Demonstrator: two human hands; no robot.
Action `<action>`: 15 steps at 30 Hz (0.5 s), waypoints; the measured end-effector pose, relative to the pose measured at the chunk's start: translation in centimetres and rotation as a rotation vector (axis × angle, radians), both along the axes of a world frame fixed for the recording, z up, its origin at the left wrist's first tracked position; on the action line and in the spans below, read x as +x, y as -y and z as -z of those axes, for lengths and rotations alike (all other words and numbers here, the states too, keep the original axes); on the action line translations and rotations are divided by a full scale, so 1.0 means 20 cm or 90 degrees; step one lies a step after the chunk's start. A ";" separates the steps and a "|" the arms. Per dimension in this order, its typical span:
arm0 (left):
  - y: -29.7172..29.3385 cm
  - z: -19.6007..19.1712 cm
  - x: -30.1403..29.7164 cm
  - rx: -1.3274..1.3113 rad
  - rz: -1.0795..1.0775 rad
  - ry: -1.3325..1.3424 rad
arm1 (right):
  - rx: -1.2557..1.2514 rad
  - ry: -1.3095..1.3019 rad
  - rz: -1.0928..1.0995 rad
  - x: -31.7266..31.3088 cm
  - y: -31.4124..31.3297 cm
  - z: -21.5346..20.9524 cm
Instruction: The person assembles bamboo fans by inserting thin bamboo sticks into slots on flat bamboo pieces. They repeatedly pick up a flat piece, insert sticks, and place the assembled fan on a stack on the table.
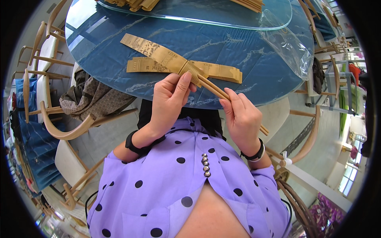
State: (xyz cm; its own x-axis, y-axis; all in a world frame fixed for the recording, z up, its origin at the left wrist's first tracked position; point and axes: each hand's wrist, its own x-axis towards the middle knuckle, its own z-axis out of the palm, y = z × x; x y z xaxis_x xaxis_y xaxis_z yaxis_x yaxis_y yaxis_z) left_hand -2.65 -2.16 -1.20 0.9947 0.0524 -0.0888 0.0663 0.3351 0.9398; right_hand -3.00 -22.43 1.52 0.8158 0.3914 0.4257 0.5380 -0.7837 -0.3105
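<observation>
Your table top (119,47) is deep blue with pale marble-like veins. The paper sleeves (222,72) lying on it are golden tan with small darker print; the sleeve (158,52) in your left hand (170,101) is the same gold, with a fine darker pattern near its end. The chopsticks (216,90) in your right hand (242,119) are plain light brown wood. Your blouse (158,190) is lilac purple with black polka dots. Both wristbands (135,146) are black. The chairs (59,127) have pale tan wooden frames and off-white seats. The bag (291,49) is clear and colourless.
</observation>
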 end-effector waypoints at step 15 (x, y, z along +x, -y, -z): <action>0.02 -0.03 0.00 -0.063 0.028 -0.030 | 0.025 0.008 0.000 -0.01 -0.04 0.01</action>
